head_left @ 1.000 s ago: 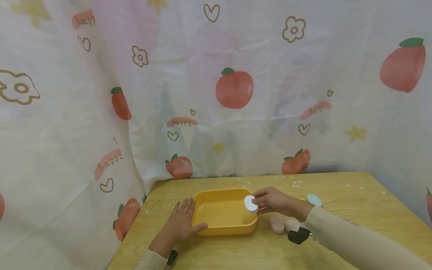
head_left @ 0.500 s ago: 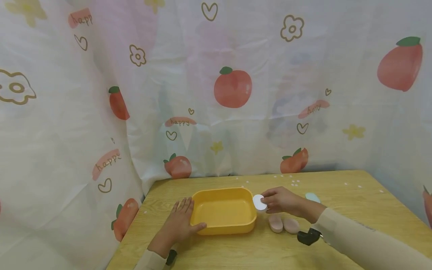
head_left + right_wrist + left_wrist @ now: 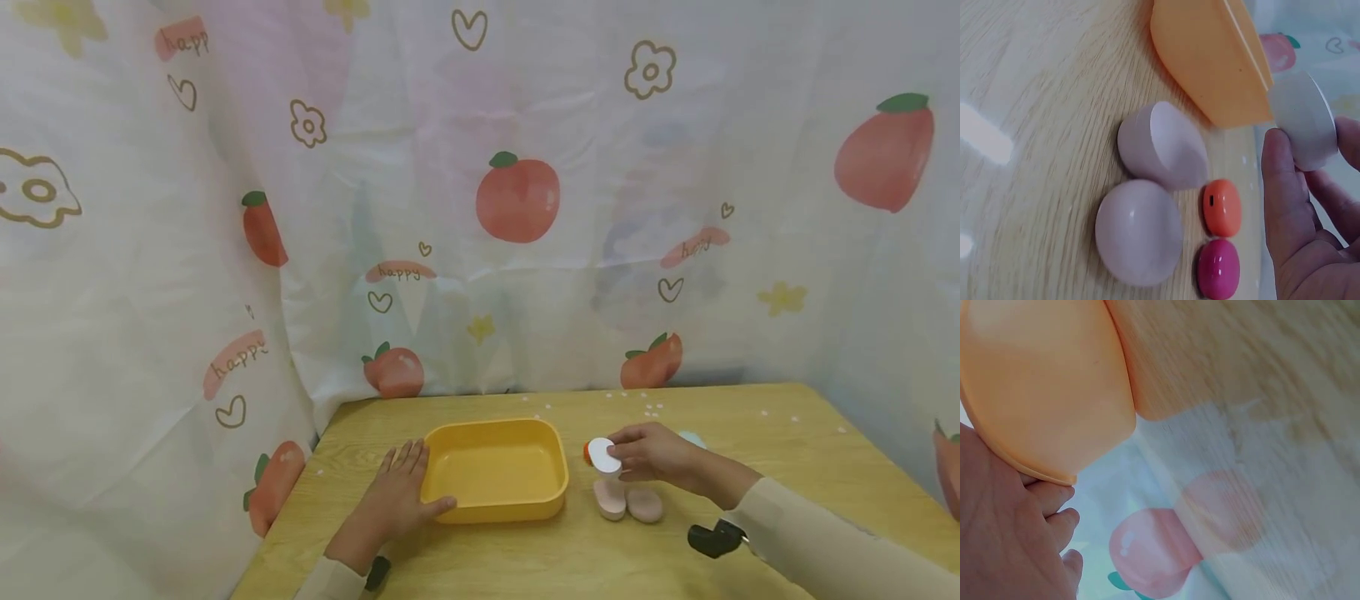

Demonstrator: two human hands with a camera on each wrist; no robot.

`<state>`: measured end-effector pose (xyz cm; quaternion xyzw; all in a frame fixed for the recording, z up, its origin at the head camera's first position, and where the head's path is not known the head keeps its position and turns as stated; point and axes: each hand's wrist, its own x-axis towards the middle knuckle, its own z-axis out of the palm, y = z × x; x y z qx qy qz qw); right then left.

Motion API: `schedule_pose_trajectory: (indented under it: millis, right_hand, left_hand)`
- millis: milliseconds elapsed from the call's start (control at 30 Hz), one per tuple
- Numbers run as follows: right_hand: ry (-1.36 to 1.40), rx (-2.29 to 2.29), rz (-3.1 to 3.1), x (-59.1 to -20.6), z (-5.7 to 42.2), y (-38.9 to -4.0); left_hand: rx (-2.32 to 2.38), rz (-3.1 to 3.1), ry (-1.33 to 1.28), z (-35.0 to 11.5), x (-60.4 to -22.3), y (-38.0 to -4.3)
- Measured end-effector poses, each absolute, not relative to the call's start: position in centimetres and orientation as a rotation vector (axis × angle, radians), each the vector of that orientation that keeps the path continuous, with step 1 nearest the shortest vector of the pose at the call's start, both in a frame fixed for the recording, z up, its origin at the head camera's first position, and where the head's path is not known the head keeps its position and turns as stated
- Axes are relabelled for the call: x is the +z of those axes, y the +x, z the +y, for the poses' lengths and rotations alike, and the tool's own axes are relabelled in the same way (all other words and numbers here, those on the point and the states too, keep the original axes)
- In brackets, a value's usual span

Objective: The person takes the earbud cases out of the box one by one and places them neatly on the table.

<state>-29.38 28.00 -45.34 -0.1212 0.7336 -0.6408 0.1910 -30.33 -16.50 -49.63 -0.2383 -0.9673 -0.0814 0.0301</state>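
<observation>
My left hand (image 3: 399, 493) rests against the left end of a yellow rectangular tub (image 3: 498, 514), its fingers along the outer side and its thumb stretched over the near rim. In the left wrist view, fingertips of the left hand (image 3: 1010, 525) touch the tub's rim (image 3: 1041, 477). My right hand (image 3: 660, 457) pinches a white rounded piece with a flat face (image 3: 603, 456), held right of the tub. The right wrist view shows the white piece (image 3: 1304, 119) between thumb and fingers. Two pale pink rounded pieces (image 3: 610, 498) (image 3: 1138, 234) lie below that hand.
Beside the pale pink pieces lie a small glossy orange case (image 3: 1222, 208) and a magenta one (image 3: 1218, 269). A light blue thing (image 3: 693, 438) is partly hidden behind the right hand. Small white bits (image 3: 654, 408) dot the wooden table (image 3: 525, 558). A printed curtain (image 3: 450, 333) stands behind.
My right hand has moved right with the white piece, from over the tub's right end to beyond it. An orange edge now shows beside the piece. The left hand stays in place.
</observation>
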Motion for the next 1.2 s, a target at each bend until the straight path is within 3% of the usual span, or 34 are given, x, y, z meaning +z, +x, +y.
schedule_pose_trajectory:
  millis: [1200]
  right_hand:
    - [-0.160, -1.829, 2.076, -47.7, 34.4, -26.9]
  left_hand:
    - [-0.258, -2.985, -0.741, -16.5, -49.6, -30.4]
